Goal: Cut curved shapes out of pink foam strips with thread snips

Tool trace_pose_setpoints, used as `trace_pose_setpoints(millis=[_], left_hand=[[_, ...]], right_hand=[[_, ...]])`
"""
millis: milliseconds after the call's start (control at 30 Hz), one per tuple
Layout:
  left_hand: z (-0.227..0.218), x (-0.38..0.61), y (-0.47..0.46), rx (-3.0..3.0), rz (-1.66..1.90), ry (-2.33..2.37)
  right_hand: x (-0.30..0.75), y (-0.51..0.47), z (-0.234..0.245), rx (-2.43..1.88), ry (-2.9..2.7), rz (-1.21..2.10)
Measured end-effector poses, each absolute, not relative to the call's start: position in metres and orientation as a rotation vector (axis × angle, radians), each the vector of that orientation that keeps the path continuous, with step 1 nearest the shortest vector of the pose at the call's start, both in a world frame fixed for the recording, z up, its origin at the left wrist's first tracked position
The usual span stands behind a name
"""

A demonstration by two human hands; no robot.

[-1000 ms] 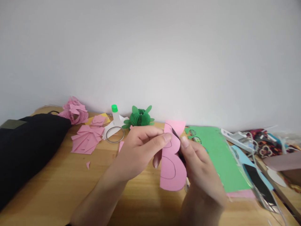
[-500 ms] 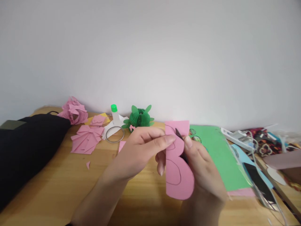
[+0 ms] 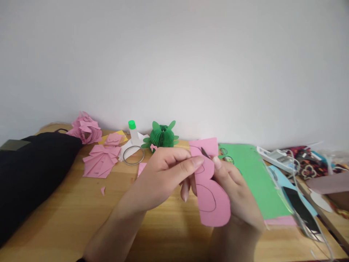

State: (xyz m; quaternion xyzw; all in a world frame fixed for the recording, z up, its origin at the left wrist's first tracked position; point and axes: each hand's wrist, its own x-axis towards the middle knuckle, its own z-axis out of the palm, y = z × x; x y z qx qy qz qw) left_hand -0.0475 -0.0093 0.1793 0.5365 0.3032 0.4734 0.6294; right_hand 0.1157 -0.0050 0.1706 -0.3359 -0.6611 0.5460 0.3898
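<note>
A piece of pink paper [image 3: 214, 203] with a scalloped right edge and dark drawn curves is held up above the table. My left hand [image 3: 166, 178] pinches its left side between thumb and fingers. Closed round a pair of scissors, my right hand [image 3: 231, 182] is at the paper's right side. The dark scissors blade [image 3: 205, 153] shows over the upper part of the paper, close to a drawn line. Fingers and paper hide the handles and the rest of the scissors.
Behind my hands stand a green pleated paper figure [image 3: 162, 136], a glue stick [image 3: 133, 131] and a ring [image 3: 133, 155]. Folded pink paper pieces [image 3: 100, 162] lie left, beside black fabric [image 3: 35, 174]. To the right are green sheets [image 3: 253, 182], a phone [image 3: 301, 209] and a power strip [image 3: 276, 160].
The lower end of the pink paper has swung to the right and slightly up. The scissors blade has shifted a little left at the upper part. Both hands keep their grip.
</note>
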Motion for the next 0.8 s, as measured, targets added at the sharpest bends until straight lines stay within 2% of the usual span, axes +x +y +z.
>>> trace_pose_setpoints(millis=[133,300,800], left_hand=[[0.178,-0.045,-0.012,1.322,1.173,0.79],[0.175,-0.044,-0.014,1.353,1.24,0.826],[0.174,-0.042,-0.013,1.371,1.289,0.787]], right_hand=[[0.114,-0.004,0.173,-0.716,-1.667,1.449],[0.116,-0.005,0.171,-0.812,-1.664,1.306],[0.12,-0.006,0.161,-0.935,-1.546,1.242]])
